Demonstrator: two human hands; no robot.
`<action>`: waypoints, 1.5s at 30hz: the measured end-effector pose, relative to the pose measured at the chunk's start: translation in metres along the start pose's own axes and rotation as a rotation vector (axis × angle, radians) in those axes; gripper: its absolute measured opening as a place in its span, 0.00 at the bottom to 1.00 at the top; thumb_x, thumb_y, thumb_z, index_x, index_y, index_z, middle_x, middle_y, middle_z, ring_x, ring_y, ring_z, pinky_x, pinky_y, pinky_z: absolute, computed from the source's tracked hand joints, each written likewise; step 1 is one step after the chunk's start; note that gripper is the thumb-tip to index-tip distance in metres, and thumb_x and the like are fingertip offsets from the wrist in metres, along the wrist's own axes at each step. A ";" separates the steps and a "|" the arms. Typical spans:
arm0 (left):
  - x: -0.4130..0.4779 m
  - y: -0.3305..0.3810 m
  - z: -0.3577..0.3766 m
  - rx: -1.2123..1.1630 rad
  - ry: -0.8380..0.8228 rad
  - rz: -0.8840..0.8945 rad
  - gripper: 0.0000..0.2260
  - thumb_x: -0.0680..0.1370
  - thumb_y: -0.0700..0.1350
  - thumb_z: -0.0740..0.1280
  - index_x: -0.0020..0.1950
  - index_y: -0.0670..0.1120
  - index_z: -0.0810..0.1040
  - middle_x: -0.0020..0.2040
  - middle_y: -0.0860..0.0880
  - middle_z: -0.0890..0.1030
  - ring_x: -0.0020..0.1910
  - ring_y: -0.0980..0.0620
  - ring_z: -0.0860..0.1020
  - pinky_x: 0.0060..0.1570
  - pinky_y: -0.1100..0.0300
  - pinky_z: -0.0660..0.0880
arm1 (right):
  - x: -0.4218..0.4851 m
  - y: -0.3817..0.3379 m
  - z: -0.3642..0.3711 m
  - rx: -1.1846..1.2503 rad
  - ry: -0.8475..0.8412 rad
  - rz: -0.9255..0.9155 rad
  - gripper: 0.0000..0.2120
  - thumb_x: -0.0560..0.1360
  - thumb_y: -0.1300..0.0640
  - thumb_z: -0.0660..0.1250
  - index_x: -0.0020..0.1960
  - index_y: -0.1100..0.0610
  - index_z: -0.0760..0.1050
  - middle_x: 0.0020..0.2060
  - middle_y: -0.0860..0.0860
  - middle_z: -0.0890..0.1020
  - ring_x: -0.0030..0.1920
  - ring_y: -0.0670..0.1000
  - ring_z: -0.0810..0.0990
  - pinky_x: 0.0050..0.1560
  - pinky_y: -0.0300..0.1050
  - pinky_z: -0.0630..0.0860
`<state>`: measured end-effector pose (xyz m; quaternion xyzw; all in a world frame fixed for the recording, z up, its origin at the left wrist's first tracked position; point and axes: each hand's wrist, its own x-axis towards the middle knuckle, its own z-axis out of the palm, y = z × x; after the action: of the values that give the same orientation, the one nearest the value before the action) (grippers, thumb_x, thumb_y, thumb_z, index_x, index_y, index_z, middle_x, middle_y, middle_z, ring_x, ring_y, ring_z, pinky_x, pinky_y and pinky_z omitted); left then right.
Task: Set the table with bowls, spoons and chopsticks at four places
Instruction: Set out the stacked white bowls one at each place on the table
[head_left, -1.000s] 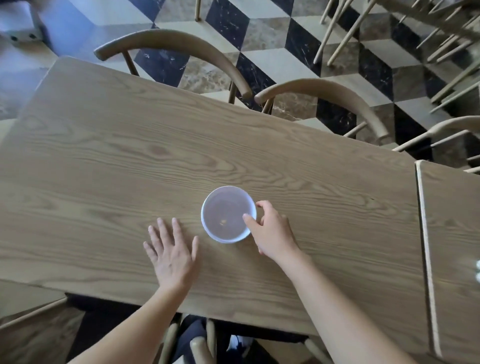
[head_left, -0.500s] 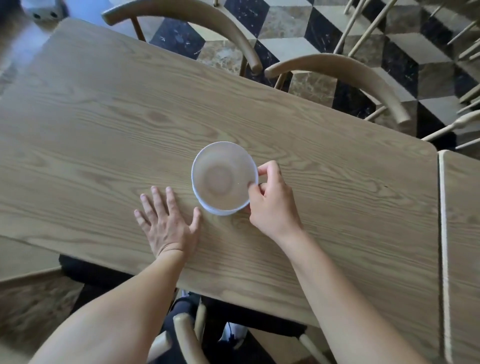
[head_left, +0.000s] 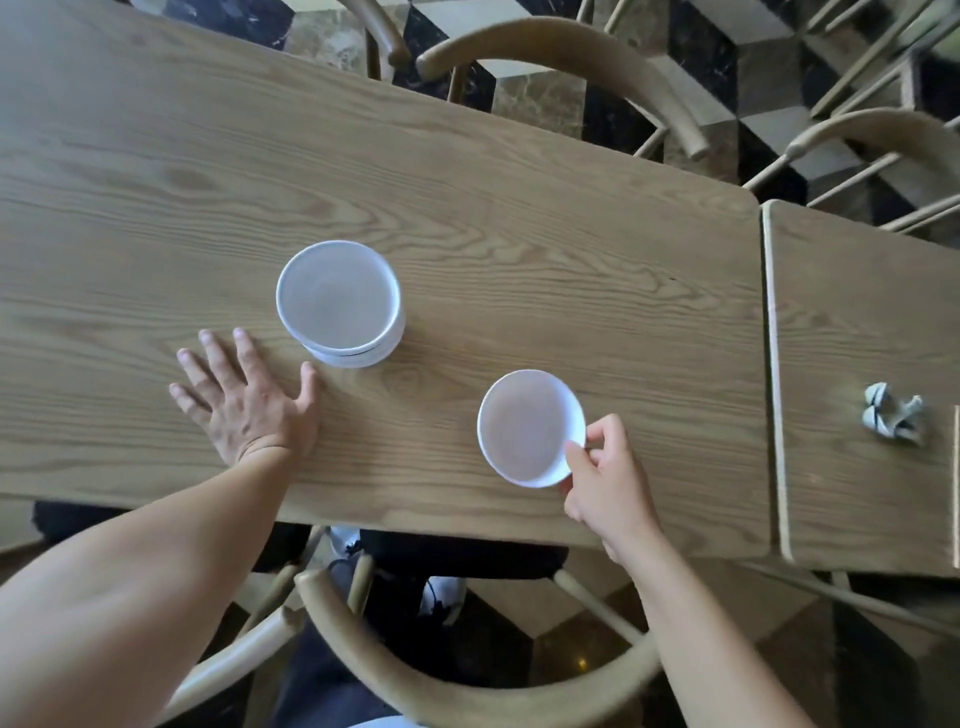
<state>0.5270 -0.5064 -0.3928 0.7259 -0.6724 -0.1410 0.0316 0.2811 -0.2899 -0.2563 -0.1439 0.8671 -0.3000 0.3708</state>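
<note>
One bowl (head_left: 530, 428) has come off the stack (head_left: 340, 304) and is now to its right, near the worktop's (head_left: 571, 234) front edge, with the right hand (head_left: 608, 478) pinching its rim. Beside the stack, the left hand (head_left: 244, 395) lies flat, fingers spread. This looks like only the first place begun; no spoons or chopsticks are in view.

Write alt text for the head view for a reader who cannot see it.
The right hand pinches the rim of a single white bowl by the near edge of the wooden table, apart from a stack of white bowls to its left. The left hand rests flat on the table beside the stack.
</note>
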 end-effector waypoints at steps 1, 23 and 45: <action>0.001 0.000 0.000 -0.001 0.002 0.003 0.39 0.74 0.68 0.56 0.80 0.49 0.54 0.82 0.43 0.50 0.81 0.40 0.45 0.76 0.39 0.40 | -0.003 0.008 -0.001 0.014 0.002 0.045 0.08 0.79 0.60 0.58 0.44 0.52 0.62 0.29 0.52 0.71 0.18 0.47 0.64 0.19 0.37 0.61; 0.003 -0.003 0.008 0.023 0.050 0.017 0.38 0.75 0.67 0.55 0.80 0.48 0.53 0.82 0.43 0.50 0.81 0.39 0.46 0.76 0.37 0.42 | 0.006 0.046 0.030 0.047 -0.028 0.129 0.12 0.80 0.59 0.59 0.41 0.47 0.62 0.29 0.50 0.73 0.17 0.48 0.66 0.20 0.40 0.63; 0.001 0.005 -0.005 0.017 -0.021 -0.004 0.39 0.75 0.67 0.54 0.80 0.48 0.52 0.82 0.43 0.49 0.81 0.41 0.43 0.76 0.39 0.39 | 0.041 -0.083 0.026 0.117 -0.161 0.063 0.06 0.76 0.54 0.63 0.46 0.57 0.74 0.32 0.50 0.85 0.18 0.51 0.70 0.20 0.35 0.57</action>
<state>0.5237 -0.5085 -0.3867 0.7261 -0.6724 -0.1427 0.0181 0.2745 -0.3848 -0.2412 -0.1182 0.8196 -0.3258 0.4563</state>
